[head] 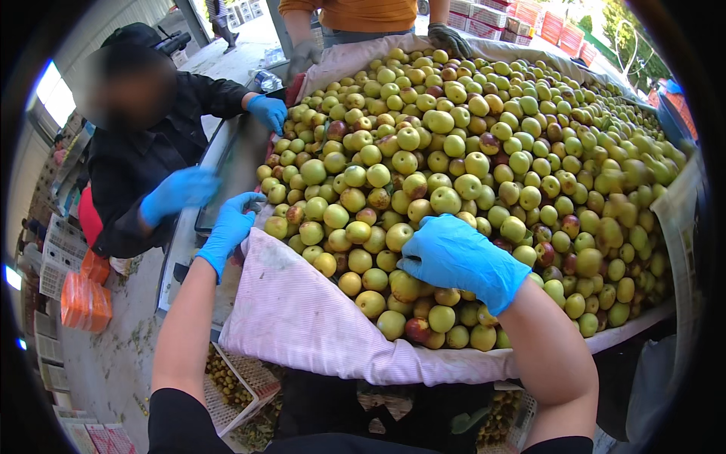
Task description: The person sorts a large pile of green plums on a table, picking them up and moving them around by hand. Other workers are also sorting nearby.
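A great heap of green and reddish-brown jujube fruits [408, 187] fills a bin lined with striped pinkish cloth [295, 318]. My right hand [462, 258], in a blue glove, rests on the fruits at the near middle of the heap, its fingers curled; whether a fruit is inside them is hidden. My left hand [232, 224], also blue-gloved, is at the bin's left edge by the cloth's corner, fingers bent towards the left; its palm side is hidden, so I cannot tell if it holds anything. Some fruits at the right are blurred.
A co-worker in black with blue gloves [181, 193] is at the left beside a metal-edged chute or tray [176, 255]. Another person's dark-gloved hand [448, 40] rests on the far rim. Below the cloth are plastic crates [258, 371] holding small fruits; orange packages [86, 303] lie left.
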Available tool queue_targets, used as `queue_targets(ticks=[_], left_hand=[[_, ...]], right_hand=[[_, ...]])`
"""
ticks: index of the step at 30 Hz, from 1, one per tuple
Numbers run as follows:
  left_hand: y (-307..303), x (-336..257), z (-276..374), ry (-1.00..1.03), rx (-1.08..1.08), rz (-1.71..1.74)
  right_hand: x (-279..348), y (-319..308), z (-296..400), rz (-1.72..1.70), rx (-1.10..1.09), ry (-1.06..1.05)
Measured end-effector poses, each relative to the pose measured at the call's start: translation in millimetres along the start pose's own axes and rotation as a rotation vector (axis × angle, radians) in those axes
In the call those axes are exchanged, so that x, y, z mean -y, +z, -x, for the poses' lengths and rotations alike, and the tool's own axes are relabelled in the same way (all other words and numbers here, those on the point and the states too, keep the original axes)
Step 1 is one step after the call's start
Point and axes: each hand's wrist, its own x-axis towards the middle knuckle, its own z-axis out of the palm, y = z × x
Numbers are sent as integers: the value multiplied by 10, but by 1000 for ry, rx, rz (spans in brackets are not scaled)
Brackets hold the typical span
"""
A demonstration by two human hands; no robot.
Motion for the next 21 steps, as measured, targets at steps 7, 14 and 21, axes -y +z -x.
queue_targets(ticks=[7,14,21], left_hand=[[-17,552,-144,163,-81,-24],[98,501,-87,230,-175,101],[90,412,-18,282,-247,76]], right_hand=[[-55,91,-49,7,-19,-23],[-44,50,-45,44,89,63],[5,-10,-51,-20,108,55]])
